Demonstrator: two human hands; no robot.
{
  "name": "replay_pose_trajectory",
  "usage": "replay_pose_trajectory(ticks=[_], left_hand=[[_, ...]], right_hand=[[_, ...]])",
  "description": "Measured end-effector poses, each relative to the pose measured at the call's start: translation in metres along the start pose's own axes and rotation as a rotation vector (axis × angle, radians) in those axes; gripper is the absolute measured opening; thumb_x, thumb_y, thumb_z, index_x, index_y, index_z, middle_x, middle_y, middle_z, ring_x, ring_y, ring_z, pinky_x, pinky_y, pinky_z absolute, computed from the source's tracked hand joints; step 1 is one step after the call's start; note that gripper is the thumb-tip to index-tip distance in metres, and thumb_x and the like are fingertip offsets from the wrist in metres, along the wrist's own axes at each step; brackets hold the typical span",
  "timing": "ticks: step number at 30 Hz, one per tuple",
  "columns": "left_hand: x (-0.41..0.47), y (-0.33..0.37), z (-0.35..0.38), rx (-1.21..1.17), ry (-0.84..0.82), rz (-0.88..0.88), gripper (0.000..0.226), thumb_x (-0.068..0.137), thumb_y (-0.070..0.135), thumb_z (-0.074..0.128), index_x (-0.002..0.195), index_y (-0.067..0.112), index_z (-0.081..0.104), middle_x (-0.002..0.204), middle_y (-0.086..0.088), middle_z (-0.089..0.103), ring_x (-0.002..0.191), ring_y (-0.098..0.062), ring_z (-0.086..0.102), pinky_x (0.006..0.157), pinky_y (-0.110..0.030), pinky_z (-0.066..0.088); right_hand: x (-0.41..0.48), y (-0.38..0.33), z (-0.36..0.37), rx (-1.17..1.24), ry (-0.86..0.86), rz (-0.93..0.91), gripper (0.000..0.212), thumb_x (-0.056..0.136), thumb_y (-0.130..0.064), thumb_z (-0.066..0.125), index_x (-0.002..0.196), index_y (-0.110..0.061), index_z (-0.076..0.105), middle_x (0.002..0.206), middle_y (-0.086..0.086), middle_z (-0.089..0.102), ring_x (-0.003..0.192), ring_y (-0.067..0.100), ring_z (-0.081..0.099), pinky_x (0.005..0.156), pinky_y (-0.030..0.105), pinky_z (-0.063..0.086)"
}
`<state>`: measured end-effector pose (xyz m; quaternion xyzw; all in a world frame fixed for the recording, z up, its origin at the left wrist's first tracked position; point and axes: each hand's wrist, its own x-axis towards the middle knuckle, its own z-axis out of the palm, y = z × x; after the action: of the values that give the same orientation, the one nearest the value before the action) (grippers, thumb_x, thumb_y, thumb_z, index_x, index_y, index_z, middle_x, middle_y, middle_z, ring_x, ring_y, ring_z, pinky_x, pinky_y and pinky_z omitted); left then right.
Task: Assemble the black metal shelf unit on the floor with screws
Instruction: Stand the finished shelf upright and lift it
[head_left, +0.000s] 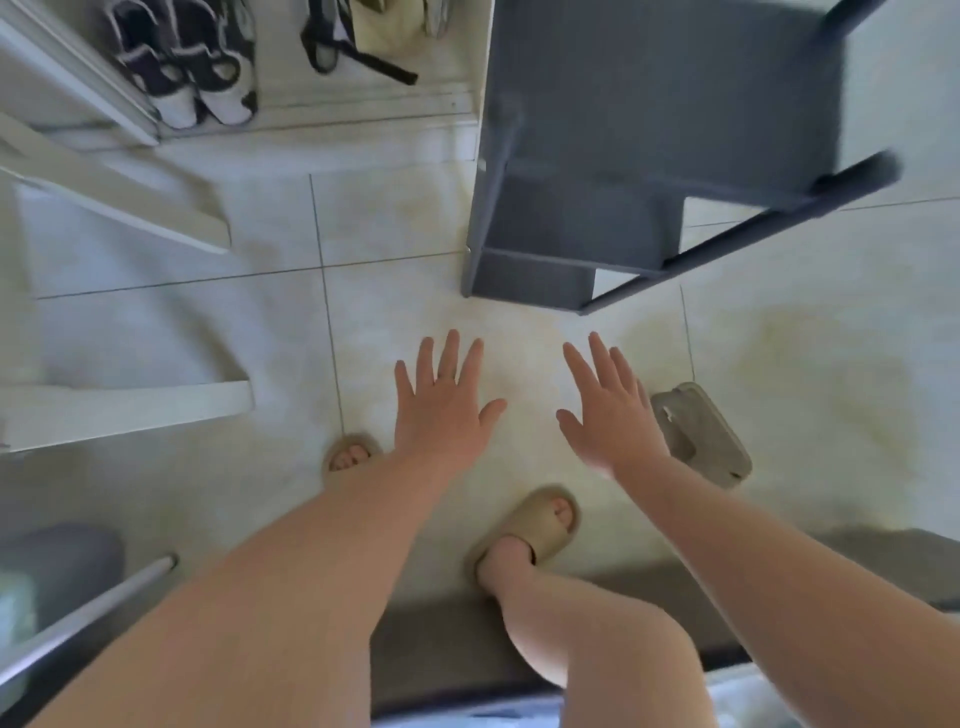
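The black metal shelf unit (649, 130) stands upright on the tiled floor (405, 223), seen from above. Its top panel is blurred, its lower shelves (530, 278) step out beneath it, and a thin frame rail (753, 228) runs along its near side.

Just short of the unit's near corner, both hands hover over bare tile. The left hand (441, 410) and the right hand (610, 415) are spread flat, fingers straight and apart, palms down. They hold nothing and touch neither the unit nor each other. A clear strip of floor lies between the fingertips and the unit's bottom edge.

Nearer the camera than the unit, the person's feet wear beige slides, one (350, 454) under the left forearm and one (540, 525) below the hands. A loose slide (701, 431) lies just beside the right hand. A dark grey mat (649, 587) crosses the floor behind the feet.

Left of the unit, touching its side, is a white shoe cabinet (363, 111) with dark and white sneakers (182, 73) and black-strapped sandals (353, 47). Any print on them is too blurred to read. Farther left, white furniture edges (130, 410) jut toward the open tiles.
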<state>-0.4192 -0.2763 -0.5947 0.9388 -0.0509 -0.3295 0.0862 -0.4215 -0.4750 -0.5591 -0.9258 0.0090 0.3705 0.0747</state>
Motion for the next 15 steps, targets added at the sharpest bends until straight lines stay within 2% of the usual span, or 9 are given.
replay_pose_trajectory(ticks=[8,15], left_hand=[[-0.126,0.059,-0.170,0.029,0.050,-0.015,0.072,0.102,0.061,0.021,0.159,0.030,-0.011,0.166,0.000,-0.019,0.153,-0.030,-0.018,0.123,-0.055,-0.003],[-0.147,0.093,-0.238,-0.041,0.108,-0.071,0.071,0.103,0.059,0.022,0.159,0.028,-0.006,0.167,-0.002,-0.017,0.153,-0.030,-0.015,0.124,-0.054,-0.001]], right_hand=[[-0.144,0.007,-0.155,0.017,0.022,-0.068,0.073,0.107,-0.040,0.039,0.160,-0.031,-0.010,0.168,-0.001,-0.021,0.156,0.026,-0.013,0.127,0.049,0.008],[-0.183,0.033,-0.224,0.091,0.117,-0.070,0.072,0.106,-0.043,0.040,0.161,-0.029,-0.006,0.169,-0.001,-0.015,0.157,0.026,-0.009,0.127,0.048,0.011]])
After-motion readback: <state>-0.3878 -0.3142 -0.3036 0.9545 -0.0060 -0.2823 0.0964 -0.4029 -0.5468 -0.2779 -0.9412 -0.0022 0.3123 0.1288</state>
